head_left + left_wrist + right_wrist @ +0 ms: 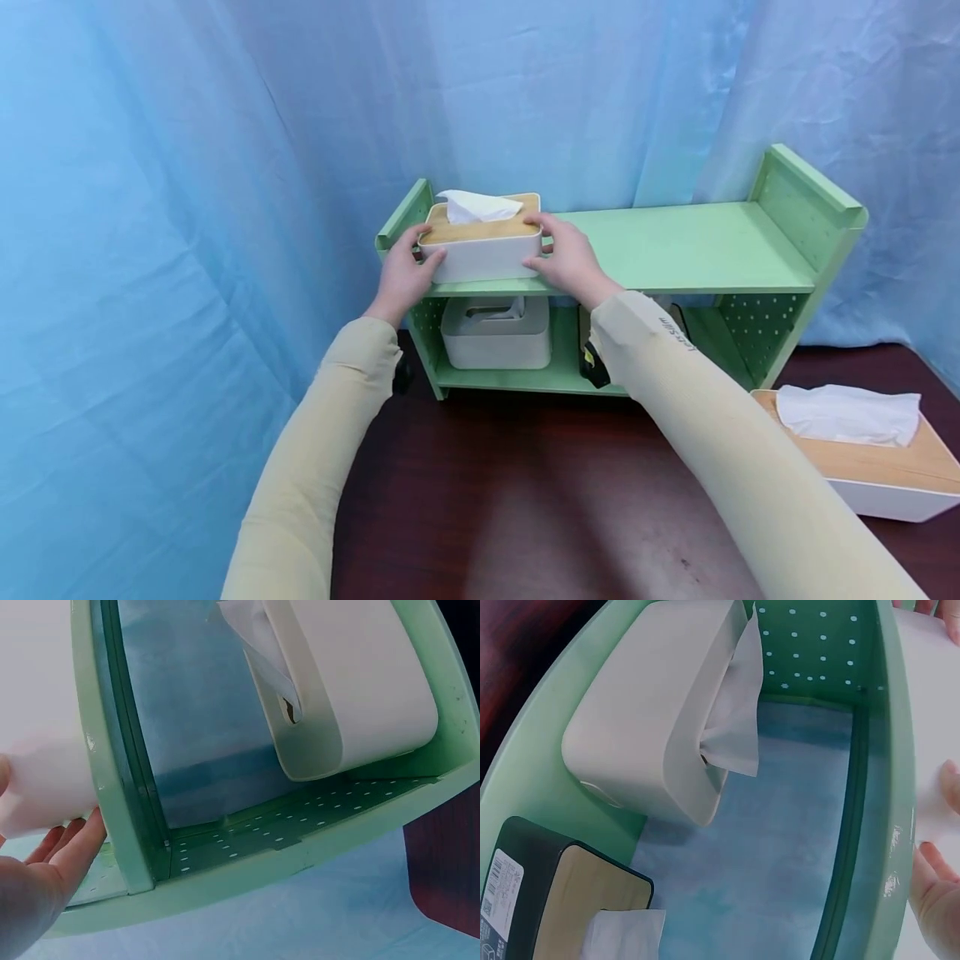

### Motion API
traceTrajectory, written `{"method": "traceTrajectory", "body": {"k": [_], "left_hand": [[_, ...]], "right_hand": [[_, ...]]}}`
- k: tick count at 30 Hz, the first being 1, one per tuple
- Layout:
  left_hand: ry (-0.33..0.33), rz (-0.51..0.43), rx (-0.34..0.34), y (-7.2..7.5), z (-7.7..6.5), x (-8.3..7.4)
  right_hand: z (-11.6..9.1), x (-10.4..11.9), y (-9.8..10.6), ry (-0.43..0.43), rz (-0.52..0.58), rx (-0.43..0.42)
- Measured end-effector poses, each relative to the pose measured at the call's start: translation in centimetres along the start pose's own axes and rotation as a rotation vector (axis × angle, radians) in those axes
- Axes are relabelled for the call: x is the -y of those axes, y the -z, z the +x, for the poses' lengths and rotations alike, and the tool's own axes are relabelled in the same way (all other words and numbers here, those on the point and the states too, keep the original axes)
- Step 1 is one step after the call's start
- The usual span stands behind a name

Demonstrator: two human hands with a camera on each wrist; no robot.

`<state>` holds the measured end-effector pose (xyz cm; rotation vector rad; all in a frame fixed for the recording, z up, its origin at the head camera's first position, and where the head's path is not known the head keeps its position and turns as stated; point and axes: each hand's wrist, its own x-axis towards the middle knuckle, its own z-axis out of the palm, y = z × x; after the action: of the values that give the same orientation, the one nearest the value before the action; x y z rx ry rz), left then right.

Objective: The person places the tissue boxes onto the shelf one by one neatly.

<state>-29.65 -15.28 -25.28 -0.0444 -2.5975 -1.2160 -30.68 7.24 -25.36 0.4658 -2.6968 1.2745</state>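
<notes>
A white tissue box [483,262] with a wooden lid and a tissue poking out of its slot stands at the left end of the green shelf's top board. My left hand [403,273] grips its left end, thumb on the front and fingers at the lid's edge. At the opposite end my right hand [568,257] holds it the same way, thumb low on the front face. In the left wrist view the left hand's fingers [79,847] reach along the box's side, close against the shelf's green edge. Parts of both hands and the box show in the right wrist view.
On the lower board sits a light grey tissue box [497,342]. Right of it is a black tissue box with a wooden top [581,900], mostly hidden by my right arm in the head view. Another wood-lidded tissue box [877,467] lies on the dark table [540,500] at right.
</notes>
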Motion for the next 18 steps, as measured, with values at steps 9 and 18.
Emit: {"method": "traceTrajectory", "body": {"k": [9, 18], "left_hand": [[-0.005, -0.02, -0.024, -0.8, 0.4, -0.4], [-0.009, -0.025, -0.062, -1.2, 0.5, -0.5]], "right_hand": [[0.0, -0.4, 0.0, -0.033, 0.03, -0.053], [-0.1, -0.5, -0.1, -0.044, 0.059, -0.07]]}}
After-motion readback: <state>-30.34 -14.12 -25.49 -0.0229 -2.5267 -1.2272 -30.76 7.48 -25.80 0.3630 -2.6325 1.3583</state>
